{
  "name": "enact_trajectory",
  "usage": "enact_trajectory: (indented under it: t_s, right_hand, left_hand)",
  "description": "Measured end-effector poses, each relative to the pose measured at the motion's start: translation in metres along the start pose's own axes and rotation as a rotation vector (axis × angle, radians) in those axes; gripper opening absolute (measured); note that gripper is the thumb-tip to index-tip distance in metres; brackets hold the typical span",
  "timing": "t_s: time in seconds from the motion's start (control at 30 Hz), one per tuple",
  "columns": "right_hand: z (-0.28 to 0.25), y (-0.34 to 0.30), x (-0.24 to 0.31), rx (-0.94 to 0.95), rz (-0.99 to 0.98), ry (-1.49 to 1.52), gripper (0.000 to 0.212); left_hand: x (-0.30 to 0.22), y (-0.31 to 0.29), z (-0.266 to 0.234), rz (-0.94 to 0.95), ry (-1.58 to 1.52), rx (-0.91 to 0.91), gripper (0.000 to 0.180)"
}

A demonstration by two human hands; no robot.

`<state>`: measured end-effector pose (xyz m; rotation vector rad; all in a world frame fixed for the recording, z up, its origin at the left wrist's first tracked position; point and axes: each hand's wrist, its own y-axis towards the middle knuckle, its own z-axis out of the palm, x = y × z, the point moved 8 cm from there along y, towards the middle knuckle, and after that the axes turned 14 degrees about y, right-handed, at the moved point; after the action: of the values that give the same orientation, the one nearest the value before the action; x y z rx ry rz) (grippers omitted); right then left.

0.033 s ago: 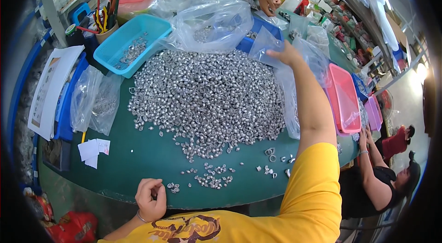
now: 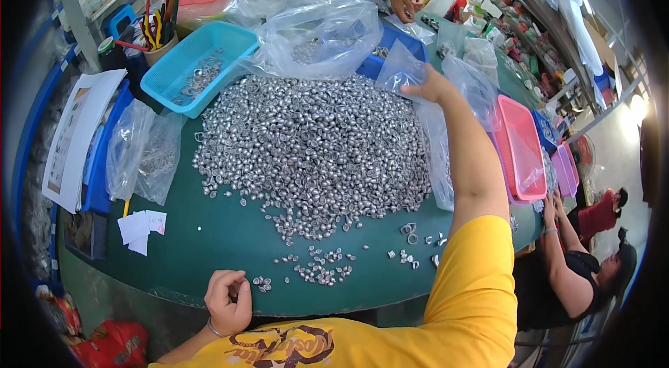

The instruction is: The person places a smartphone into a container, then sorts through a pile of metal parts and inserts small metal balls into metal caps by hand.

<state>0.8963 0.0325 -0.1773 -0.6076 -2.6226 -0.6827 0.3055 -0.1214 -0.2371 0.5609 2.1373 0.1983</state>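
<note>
My right hand reaches to the far right side of a big heap of small silver metal pieces. Its thumb and fingers are apart, against a clear plastic bag in front of a blue basket; no firm grip on the bag shows. Loosely curled, my left hand rests at the near table edge with nothing visible in it. Beside it lie a few silver pieces, with another loose group farther right. Larger metal rings and bits lie right of these.
A turquoise basket with metal rings stands far left. Paper slips and a bag of rings lie left on the green table. Pink baskets line the right side. One co-worker works opposite, another at right.
My right hand has shifted slightly toward me, and its thumb sits a little lower against the plastic bag. My left hand and the heap look the same.
</note>
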Motion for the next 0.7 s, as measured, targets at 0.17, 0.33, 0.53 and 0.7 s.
enact_trajectory:
  t_s: [0.17,0.33,0.53,0.7]
  right_hand:
    - [-0.005,-0.034,0.050,0.230,0.089,-0.271,0.025]
    - [-0.079,-0.038,0.054,-0.330,0.064,0.089,0.021]
    - [-0.119,-0.064,0.084,-0.634,-0.503,-0.008,0.014]
    - [-0.076,-0.064,0.083,-0.170,-0.311,-0.003,0.026]
  left_hand:
    - [0.001,-0.003,-0.001,0.008,0.036,-0.003,0.018]
    - [0.003,-0.004,0.000,0.006,0.015,0.012,0.019]
    - [0.000,0.001,0.002,0.031,0.002,0.012,0.019]
    - [-0.001,0.002,-0.001,0.056,0.011,-0.067,0.020]
